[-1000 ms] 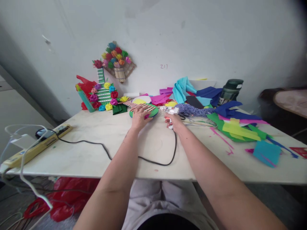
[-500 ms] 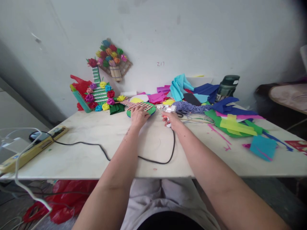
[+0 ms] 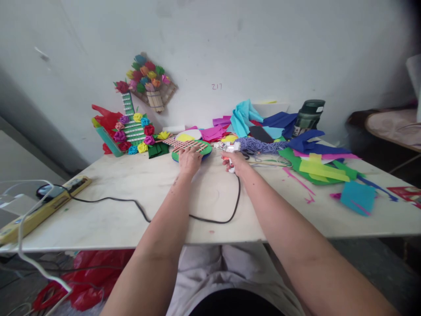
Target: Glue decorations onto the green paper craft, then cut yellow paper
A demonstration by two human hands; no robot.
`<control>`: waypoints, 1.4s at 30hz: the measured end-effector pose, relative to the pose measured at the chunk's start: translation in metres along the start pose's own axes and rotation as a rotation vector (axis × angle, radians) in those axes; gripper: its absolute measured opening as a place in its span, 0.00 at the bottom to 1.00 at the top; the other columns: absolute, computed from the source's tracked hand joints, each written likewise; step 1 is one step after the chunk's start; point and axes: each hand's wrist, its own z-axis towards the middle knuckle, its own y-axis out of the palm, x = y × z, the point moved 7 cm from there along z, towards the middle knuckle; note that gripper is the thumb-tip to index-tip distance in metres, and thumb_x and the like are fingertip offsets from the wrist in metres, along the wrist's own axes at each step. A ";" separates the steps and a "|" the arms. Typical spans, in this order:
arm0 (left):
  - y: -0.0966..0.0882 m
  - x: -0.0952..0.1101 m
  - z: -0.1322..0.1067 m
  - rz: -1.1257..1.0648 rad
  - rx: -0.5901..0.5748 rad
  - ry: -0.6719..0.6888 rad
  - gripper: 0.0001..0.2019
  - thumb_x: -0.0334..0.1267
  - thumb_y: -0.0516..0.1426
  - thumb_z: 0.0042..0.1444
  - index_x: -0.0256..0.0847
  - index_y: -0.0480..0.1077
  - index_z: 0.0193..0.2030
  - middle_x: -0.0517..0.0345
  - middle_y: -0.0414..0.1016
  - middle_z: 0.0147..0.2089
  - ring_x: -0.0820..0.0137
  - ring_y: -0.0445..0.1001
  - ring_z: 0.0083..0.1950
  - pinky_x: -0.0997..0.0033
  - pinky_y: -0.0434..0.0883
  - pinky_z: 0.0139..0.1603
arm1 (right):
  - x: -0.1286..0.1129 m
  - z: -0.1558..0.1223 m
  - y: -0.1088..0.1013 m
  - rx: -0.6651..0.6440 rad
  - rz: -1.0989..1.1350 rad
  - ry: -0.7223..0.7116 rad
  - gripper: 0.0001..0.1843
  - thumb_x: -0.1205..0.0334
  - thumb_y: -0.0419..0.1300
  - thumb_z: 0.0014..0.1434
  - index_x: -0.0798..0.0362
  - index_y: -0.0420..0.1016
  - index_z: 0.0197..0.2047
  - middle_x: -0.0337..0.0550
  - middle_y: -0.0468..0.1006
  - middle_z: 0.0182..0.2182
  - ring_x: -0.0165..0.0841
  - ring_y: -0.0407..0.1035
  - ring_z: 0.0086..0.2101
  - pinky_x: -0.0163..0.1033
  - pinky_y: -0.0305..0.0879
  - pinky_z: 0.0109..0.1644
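Green disc (image 3: 207, 152) topped with a row of pale sticks (image 3: 186, 144) lies toward the back of a pale bench (image 3: 108, 219), close to the wall, as a person seated at the near edge reaches both bare arms across to it. The left hand (image 3: 190, 160) lies palm down on the near side of the disc. Its grip is open and the fingers are spread flat over the card and sticks, closing on nothing.

Just to the right, apart from the disc, the right hand (image 3: 235, 161) has its grip closed round the handle of a white glue gun (image 3: 229, 148), whose body shows above the knuckles. A black cord (image 3: 237, 197) runs from the gun toward the near edge, loops, and trails left to a yellow power strip (image 3: 46, 205) at the bench's left end.

Behind the disc to the left stands a stick ladder dressed with paper flowers (image 3: 134, 131), and a second paper bouquet (image 3: 148, 79) hangs on the wall above it. A heap of purple yarn (image 3: 259, 146) lies just beyond the gun. Sheets and scraps of coloured paper (image 3: 315, 167) spread over the right half of the bench, and a dark green flask (image 3: 308, 115) stands against the wall behind them. A red plastic bag (image 3: 85, 272) lies on the floor under the bench.
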 end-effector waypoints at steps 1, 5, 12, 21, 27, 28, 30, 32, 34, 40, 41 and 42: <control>0.000 -0.001 0.000 -0.006 -0.001 -0.010 0.13 0.38 0.50 0.57 0.49 0.76 0.37 0.62 0.71 0.55 0.62 0.67 0.53 0.56 0.57 0.53 | 0.000 0.001 -0.001 -0.013 -0.011 -0.001 0.08 0.63 0.60 0.52 0.57 0.66 0.27 0.33 0.67 0.13 0.21 0.53 0.08 0.29 0.55 0.11; 0.002 -0.003 0.000 -0.026 -0.001 -0.033 0.12 0.38 0.50 0.57 0.49 0.76 0.38 0.62 0.69 0.56 0.61 0.66 0.54 0.56 0.57 0.54 | -0.002 0.004 -0.004 -0.068 -0.037 -0.029 0.08 0.65 0.63 0.50 0.57 0.67 0.28 0.36 0.70 0.18 0.23 0.60 0.12 0.28 0.54 0.10; 0.006 -0.006 0.001 -0.045 -0.013 -0.051 0.12 0.37 0.50 0.57 0.45 0.76 0.34 0.61 0.69 0.56 0.60 0.67 0.53 0.57 0.59 0.54 | -0.006 0.000 -0.005 -0.104 -0.163 -0.043 0.10 0.64 0.64 0.50 0.57 0.65 0.28 0.34 0.68 0.15 0.25 0.63 0.14 0.27 0.53 0.10; 0.005 -0.005 0.001 -0.037 -0.028 0.014 0.09 0.37 0.53 0.54 0.45 0.76 0.32 0.59 0.65 0.60 0.59 0.63 0.58 0.52 0.53 0.60 | 0.003 0.004 0.002 -0.164 -0.300 -0.040 0.11 0.62 0.64 0.50 0.58 0.66 0.28 0.35 0.68 0.14 0.26 0.64 0.14 0.27 0.56 0.11; -0.003 -0.009 -0.004 0.011 0.013 0.033 0.08 0.38 0.54 0.53 0.47 0.76 0.30 0.63 0.63 0.61 0.57 0.61 0.57 0.45 0.48 0.61 | 0.010 0.013 -0.001 -0.160 -0.359 -0.034 0.13 0.58 0.65 0.48 0.57 0.67 0.29 0.35 0.68 0.13 0.25 0.60 0.11 0.29 0.57 0.11; -0.003 -0.009 -0.005 0.009 0.009 0.033 0.09 0.38 0.54 0.53 0.47 0.76 0.30 0.63 0.63 0.61 0.57 0.61 0.57 0.46 0.49 0.61 | 0.010 0.012 -0.001 -0.156 -0.361 -0.037 0.13 0.58 0.65 0.48 0.57 0.67 0.29 0.35 0.68 0.13 0.25 0.59 0.11 0.29 0.57 0.11; -0.003 -0.010 -0.005 0.005 0.004 0.027 0.10 0.38 0.53 0.54 0.46 0.76 0.30 0.63 0.63 0.61 0.58 0.62 0.57 0.48 0.51 0.60 | 0.008 0.010 -0.001 -0.148 -0.371 -0.037 0.13 0.58 0.65 0.49 0.57 0.66 0.27 0.35 0.67 0.12 0.25 0.58 0.10 0.30 0.56 0.11; -0.002 -0.011 -0.004 0.007 0.000 0.021 0.11 0.37 0.52 0.55 0.46 0.76 0.30 0.63 0.63 0.61 0.59 0.62 0.56 0.50 0.54 0.59 | 0.007 0.006 0.001 -0.139 -0.381 -0.026 0.13 0.59 0.64 0.49 0.57 0.65 0.24 0.34 0.66 0.11 0.24 0.56 0.09 0.30 0.57 0.11; -0.001 -0.011 -0.004 0.011 -0.004 0.019 0.12 0.37 0.51 0.55 0.46 0.76 0.29 0.64 0.63 0.61 0.59 0.63 0.56 0.51 0.55 0.58 | 0.006 0.003 0.002 -0.129 -0.385 -0.016 0.14 0.59 0.64 0.49 0.57 0.64 0.23 0.33 0.65 0.11 0.23 0.55 0.09 0.30 0.56 0.10; 0.002 -0.010 -0.004 0.015 0.016 0.005 0.12 0.35 0.51 0.55 0.46 0.75 0.27 0.66 0.63 0.61 0.60 0.62 0.56 0.49 0.50 0.61 | 0.004 -0.002 0.009 -0.125 -0.386 -0.017 0.13 0.60 0.64 0.49 0.56 0.64 0.23 0.31 0.63 0.10 0.23 0.54 0.08 0.30 0.56 0.10; 0.002 -0.011 -0.004 0.008 0.015 -0.003 0.12 0.35 0.51 0.55 0.46 0.74 0.27 0.67 0.63 0.61 0.60 0.62 0.56 0.49 0.49 0.61 | 0.003 -0.003 0.010 -0.119 -0.391 -0.013 0.13 0.61 0.64 0.49 0.56 0.64 0.23 0.31 0.62 0.10 0.23 0.54 0.08 0.30 0.56 0.10; 0.003 -0.011 -0.004 0.001 0.014 -0.011 0.12 0.35 0.51 0.55 0.46 0.74 0.26 0.67 0.63 0.61 0.60 0.62 0.57 0.49 0.48 0.61 | 0.003 -0.004 0.010 -0.112 -0.397 -0.006 0.13 0.61 0.64 0.49 0.56 0.64 0.23 0.31 0.62 0.09 0.23 0.54 0.08 0.31 0.56 0.10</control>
